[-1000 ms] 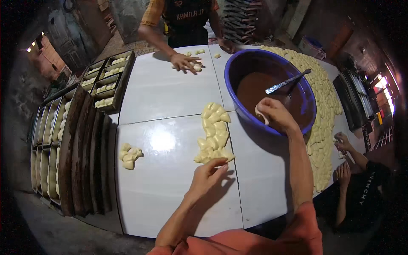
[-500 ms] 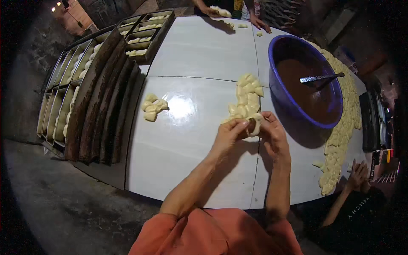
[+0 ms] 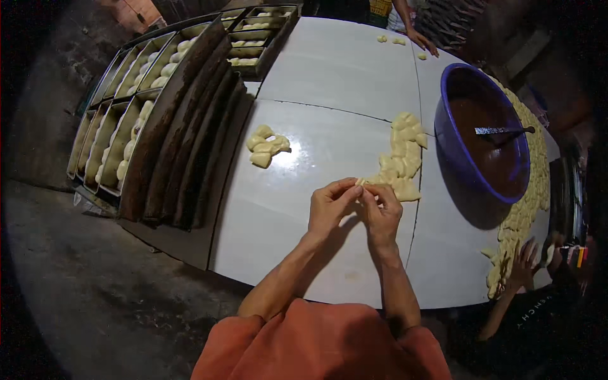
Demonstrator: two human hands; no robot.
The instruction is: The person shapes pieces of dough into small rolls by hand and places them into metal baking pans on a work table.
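Observation:
Fingers of my left hand (image 3: 330, 206) and my right hand (image 3: 382, 216) meet in a pinch over a small piece of dough (image 3: 361, 182), mostly hidden by the fingertips. Just beyond my right hand lies a strip of pale dough pieces (image 3: 405, 152) pressed together on the white table (image 3: 329, 253). A smaller cluster of dough pieces (image 3: 268, 145) sits further left. To the right stands a deep purple bowl (image 3: 456, 158) of brown filling (image 3: 487, 158), with a metal utensil (image 3: 503, 130) lying across it.
At the left, metal pans (image 3: 114, 133) hold rows of dough beside dark curved slats (image 3: 183, 126). Many flat dough pieces (image 3: 532, 190) cover the right edge. A co-worker's hand (image 3: 523, 266) rests there; another person's hand (image 3: 423, 42) leans on the far edge.
My view has swung left. The dough, stretched in a loop between my hands before, is now pinched small as the hands come together. The right co-worker's hand has reached onto the dough pieces.

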